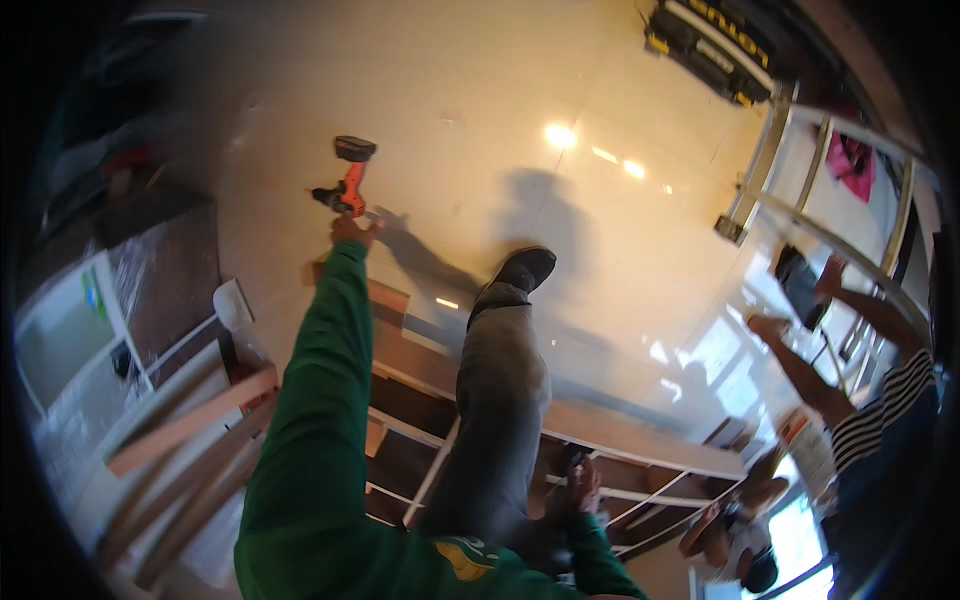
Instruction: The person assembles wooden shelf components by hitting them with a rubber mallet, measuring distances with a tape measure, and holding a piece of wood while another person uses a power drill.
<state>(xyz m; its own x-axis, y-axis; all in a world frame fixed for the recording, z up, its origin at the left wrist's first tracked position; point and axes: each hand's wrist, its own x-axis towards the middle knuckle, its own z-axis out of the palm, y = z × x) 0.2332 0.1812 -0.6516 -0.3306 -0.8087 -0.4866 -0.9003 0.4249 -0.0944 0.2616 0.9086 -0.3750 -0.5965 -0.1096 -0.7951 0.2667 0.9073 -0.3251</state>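
My left hand (354, 232) reaches far out over the pale floor, its arm in a green sleeve. Its fingers are at the back end of an orange and black cordless drill (354, 182). The drill's handle and black battery are uncovered and point away from me; its chuck points left. Blur hides whether the fingers close on the drill. Low and right of my leg, my right hand (584, 488) is curled beside a wooden cabinet frame (640, 452). A small dark shape shows at its fingertips, too unclear to name.
My dark shoe (527, 268) stands on the floor beyond the frame. Wooden boards (200, 425) lie at left. A black tool bag (712, 48) is at the far right, near a metal ladder (770, 150). A co-worker in a striped sleeve (885, 425) reaches in; another person (740, 535) is lower right.
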